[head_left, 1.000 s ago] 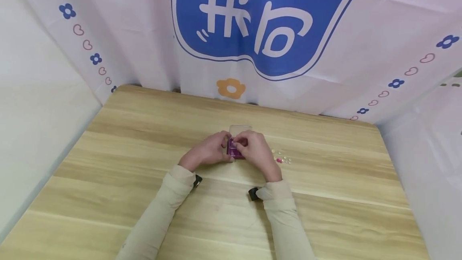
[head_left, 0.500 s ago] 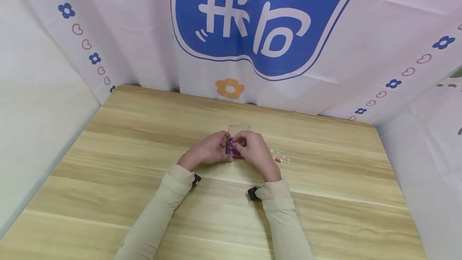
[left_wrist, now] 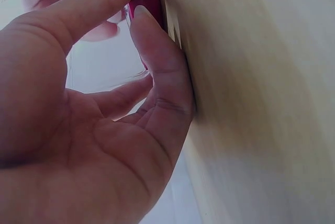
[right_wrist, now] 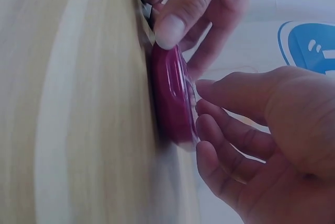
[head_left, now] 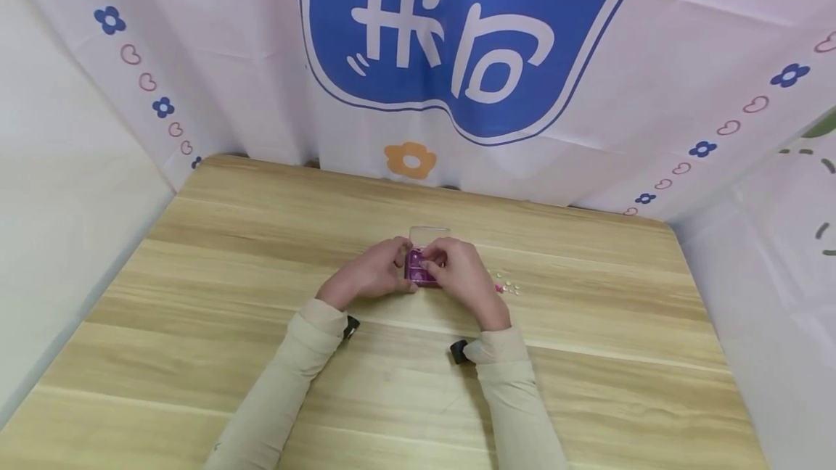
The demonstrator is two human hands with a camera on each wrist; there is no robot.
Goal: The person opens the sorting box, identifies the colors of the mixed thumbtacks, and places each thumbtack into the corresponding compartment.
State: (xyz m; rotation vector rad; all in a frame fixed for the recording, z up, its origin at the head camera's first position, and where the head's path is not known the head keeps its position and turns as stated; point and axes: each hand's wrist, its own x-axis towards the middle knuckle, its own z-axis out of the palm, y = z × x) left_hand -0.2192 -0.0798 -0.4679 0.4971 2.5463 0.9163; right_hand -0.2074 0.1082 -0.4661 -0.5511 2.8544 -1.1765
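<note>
A small purple compartment box [head_left: 421,275] lies on the table, its clear lid [head_left: 429,235] folded back on the far side. Its rounded magenta side wall [right_wrist: 170,98] fills the middle of the right wrist view. My left hand [head_left: 369,270] grips the box at its left side, thumb on the near edge and fingers at the far corner. Over the compartments is my right hand [head_left: 465,278], thumb and fingers bent close together at the box's open top. Whether a small piece is between those fingertips is hidden. Dividers show inside the box; its contents are too small to make out.
Several tiny round pieces [head_left: 508,283], pale and pink, lie loose on the table just right of my right wrist. The wood-grain table [head_left: 588,296] extends around both arms. A printed curtain [head_left: 522,129] hangs behind its far edge.
The head view has shifted slightly, so everything sits a little further left. My right fingertips have lifted or spread a little over the compartments; my left hand keeps its hold on the box.
</note>
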